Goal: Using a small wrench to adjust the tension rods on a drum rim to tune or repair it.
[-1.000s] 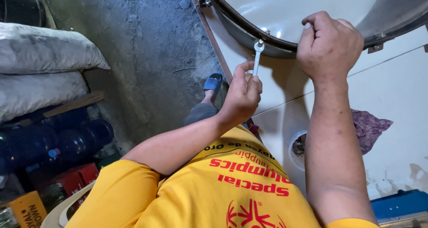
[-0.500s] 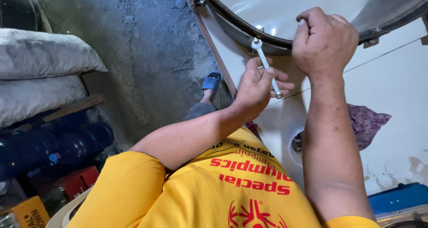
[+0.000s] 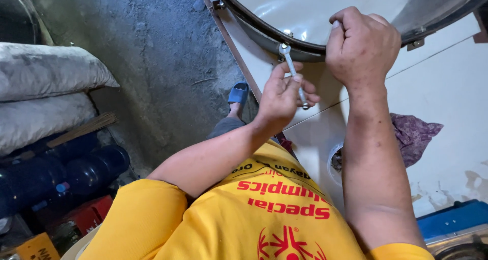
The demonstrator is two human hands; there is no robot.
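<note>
Carefully, the left hand (image 3: 282, 94) pinches a slim, shiny steel wrench (image 3: 293, 77), its ring end seated on a bolt at the curved metal rim (image 3: 264, 33) of a smooth pale tub; best keep it square there. The right hand (image 3: 363, 46) clenches that rim, steadying.

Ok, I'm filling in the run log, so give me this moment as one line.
left hand: holds wrench, head at drum rim | right hand: grips drum rim | purple rag: on white panel
</note>
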